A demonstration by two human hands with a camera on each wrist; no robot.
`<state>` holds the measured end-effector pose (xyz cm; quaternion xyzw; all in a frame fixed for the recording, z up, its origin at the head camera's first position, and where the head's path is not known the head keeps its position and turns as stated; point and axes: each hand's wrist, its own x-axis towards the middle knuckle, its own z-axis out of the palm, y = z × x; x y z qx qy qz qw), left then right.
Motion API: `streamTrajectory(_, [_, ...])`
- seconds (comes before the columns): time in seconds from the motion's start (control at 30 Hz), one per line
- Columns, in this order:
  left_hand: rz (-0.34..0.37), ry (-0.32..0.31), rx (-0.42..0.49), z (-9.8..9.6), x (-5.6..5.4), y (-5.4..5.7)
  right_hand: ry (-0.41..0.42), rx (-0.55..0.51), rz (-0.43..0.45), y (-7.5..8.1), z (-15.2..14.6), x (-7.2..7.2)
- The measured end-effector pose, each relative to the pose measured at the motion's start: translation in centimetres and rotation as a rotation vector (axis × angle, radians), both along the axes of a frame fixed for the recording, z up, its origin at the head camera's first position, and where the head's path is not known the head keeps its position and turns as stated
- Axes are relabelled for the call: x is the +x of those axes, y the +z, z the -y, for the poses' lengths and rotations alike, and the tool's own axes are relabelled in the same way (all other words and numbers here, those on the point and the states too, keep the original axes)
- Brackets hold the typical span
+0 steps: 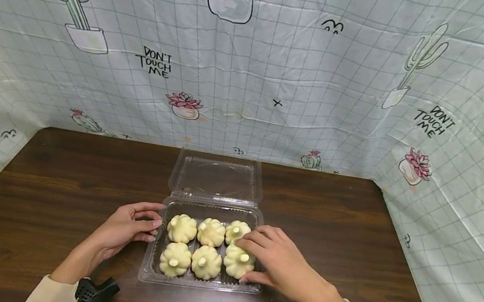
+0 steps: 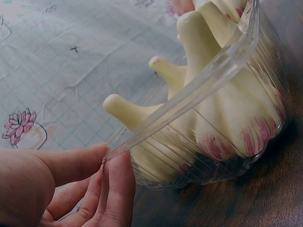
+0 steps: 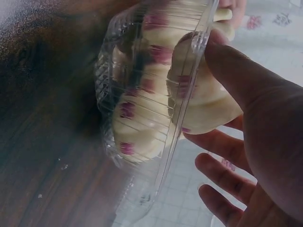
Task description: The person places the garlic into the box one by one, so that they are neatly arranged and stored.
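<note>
A clear plastic clamshell container (image 1: 198, 286) lies with its lid (image 1: 217, 182) folded back on the table. Inside, pale garlic bulbs (image 1: 206, 262) with purple-tinged bases sit in two rows, stems up. My left hand (image 1: 123, 230) is at the container's left side; in the left wrist view, thumb and finger pinch the rim (image 2: 165, 111). At the front right corner, my right hand (image 1: 282, 263) grips a garlic bulb (image 1: 238, 263) between thumb and fingers. The right wrist view shows that held bulb (image 3: 201, 101) at rim height, above another bulb; its far side is hidden.
Dark wooden table (image 1: 87, 172) extends around the container. A pale gridded cloth (image 1: 256, 67) printed with cacti hangs behind and along both sides. Each wrist wears a black strap device, such as the left one (image 1: 97, 290).
</note>
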<state>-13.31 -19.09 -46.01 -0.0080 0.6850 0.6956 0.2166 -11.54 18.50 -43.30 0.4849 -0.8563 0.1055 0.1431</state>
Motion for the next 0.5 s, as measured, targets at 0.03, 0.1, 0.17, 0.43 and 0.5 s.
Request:
streamTrajectory(0.03, [-0.001,0.000,0.001,0.00,0.00,-0.01,-0.002,0.009,0.002,-0.04,0.03,-0.05])
streamTrajectory(0.1, [0.000,0.000,0.002,0.01,-0.01,-0.04,-0.005,0.022,0.010,-0.09,0.07,-0.13])
streamTrajectory(0.17, [0.002,-0.001,0.002,0.02,-0.01,-0.07,-0.009,0.034,0.015,-0.10,0.12,-0.18])
streamTrajectory(0.43, [-0.003,-0.002,0.001,0.08,0.00,-0.08,-0.010,0.090,0.023,0.00,0.34,-0.29])
streamTrajectory(0.5, [-0.005,-0.001,0.003,0.08,-0.02,-0.07,-0.015,0.110,0.022,0.06,0.47,-0.32])
